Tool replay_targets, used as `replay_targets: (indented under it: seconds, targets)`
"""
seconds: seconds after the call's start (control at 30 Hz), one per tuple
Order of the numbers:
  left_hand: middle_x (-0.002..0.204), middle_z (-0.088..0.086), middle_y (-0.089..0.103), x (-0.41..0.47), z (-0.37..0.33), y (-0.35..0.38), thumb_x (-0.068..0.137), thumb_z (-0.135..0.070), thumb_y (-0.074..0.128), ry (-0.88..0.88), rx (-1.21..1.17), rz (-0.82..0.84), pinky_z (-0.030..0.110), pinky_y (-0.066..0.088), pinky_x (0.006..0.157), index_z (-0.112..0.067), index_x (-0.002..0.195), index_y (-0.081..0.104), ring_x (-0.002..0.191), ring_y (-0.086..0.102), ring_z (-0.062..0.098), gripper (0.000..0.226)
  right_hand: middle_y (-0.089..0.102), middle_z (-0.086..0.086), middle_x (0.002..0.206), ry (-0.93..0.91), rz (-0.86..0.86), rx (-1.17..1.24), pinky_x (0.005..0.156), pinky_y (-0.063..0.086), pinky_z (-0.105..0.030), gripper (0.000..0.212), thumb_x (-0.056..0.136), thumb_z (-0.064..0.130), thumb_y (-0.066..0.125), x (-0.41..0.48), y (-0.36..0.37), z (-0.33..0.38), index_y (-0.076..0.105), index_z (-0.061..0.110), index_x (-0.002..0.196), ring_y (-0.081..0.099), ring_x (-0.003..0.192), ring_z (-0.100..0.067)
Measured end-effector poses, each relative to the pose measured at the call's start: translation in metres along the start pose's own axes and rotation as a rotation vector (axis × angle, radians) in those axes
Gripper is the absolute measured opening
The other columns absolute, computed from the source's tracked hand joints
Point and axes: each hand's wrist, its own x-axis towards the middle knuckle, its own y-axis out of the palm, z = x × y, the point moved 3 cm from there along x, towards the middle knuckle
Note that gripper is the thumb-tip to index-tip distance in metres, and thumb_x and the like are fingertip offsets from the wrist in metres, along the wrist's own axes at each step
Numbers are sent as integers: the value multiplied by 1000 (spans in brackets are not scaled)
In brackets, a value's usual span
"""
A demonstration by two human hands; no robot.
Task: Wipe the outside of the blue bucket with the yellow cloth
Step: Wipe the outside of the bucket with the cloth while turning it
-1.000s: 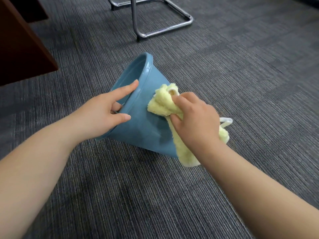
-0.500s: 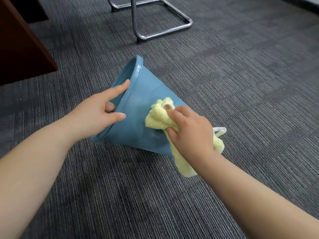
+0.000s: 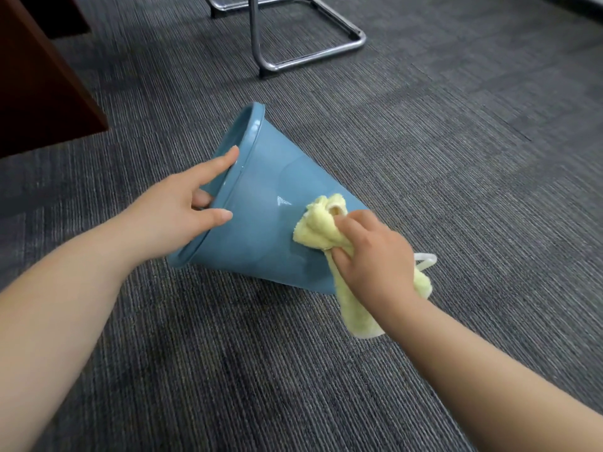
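Grey ribbed carpet (image 3: 456, 158) covers the floor, with a chrome chair base (image 3: 293, 57) standing well beyond the hands and a dark reddish-brown cabinet (image 3: 36, 86) off past the left hand. The blue bucket (image 3: 261, 230) lies on its side on the carpet, mouth toward the cabinet. The left hand (image 3: 176, 220) has its grip closed over the rim, fingers inside, thumb on the outer wall. The right hand (image 3: 375, 259) has its grip clenched around the bunched yellow cloth (image 3: 318, 228), pressing it against the bucket's wall; a white loop (image 3: 425, 259) pokes out just behind that grip. Compared with a second ago, the cloth has slid from near the rim toward the bucket's base, and the bucket now lies flatter.
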Motion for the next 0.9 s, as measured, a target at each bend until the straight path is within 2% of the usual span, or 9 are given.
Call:
replay_targets:
  seconds: [0.1,0.17,0.27,0.4,0.47,0.6,0.67,0.8,0.9]
  targets:
    - [88,28,66,0,2,-3,79,-10,60,-18,-19,-24,-1,33,53,-64,110,19,76,54,21,75,69,-11,83,-116,19,16,50,40,-28,37,56,10,79,-8,3,16,67,10,91,62,54,-29]
    - [84,25,68,0,3,-2,78,-9,60,-22,-32,-22,-2,33,54,-63,112,20,75,55,21,75,70,-10,79,-150,15,0,48,43,-28,40,51,10,81,-10,4,16,68,10,89,62,51,-27]
    - [67,-11,70,0,6,-1,78,-10,61,-37,-71,0,-3,35,55,-59,119,21,65,59,2,75,66,-10,95,-47,29,19,57,35,-30,35,69,15,70,-4,4,0,63,12,103,63,70,-32]
    - [62,-33,64,0,9,0,78,-14,62,-24,-61,14,4,40,58,-68,108,18,65,60,-5,76,55,-4,115,149,21,-8,60,25,-28,37,84,25,51,-3,9,-26,49,19,121,56,87,-31]
    - [60,-24,68,0,9,-1,78,-14,62,-20,-47,6,2,37,57,-70,104,18,63,59,-9,76,55,-5,113,140,3,-13,58,24,-28,40,84,26,52,-7,10,-26,47,20,123,56,85,-31]
    - [82,17,71,0,9,-5,78,-12,61,-31,-8,-62,-2,33,52,-66,108,19,74,56,18,75,61,-8,100,-1,63,3,56,28,-28,43,74,22,65,-18,16,-11,55,15,115,61,73,-32]
    - [82,14,71,0,9,-5,77,-12,62,-22,-9,-59,0,36,53,-67,107,20,71,57,14,76,66,-10,86,-97,94,-29,52,30,-27,42,62,17,74,-22,18,-4,63,11,102,62,58,-31]
    - [68,-24,69,2,10,-2,77,-10,61,-16,-110,9,21,48,69,-74,97,26,74,60,7,76,59,-6,107,17,122,-49,60,30,-29,43,77,26,61,-14,17,-24,52,18,118,60,82,-31]
    - [64,-26,68,1,15,-3,77,-9,61,-40,-148,22,42,50,80,-77,92,30,81,59,18,76,51,-4,120,262,123,-20,66,33,-32,44,83,29,52,-9,17,-48,43,22,126,57,94,-30]
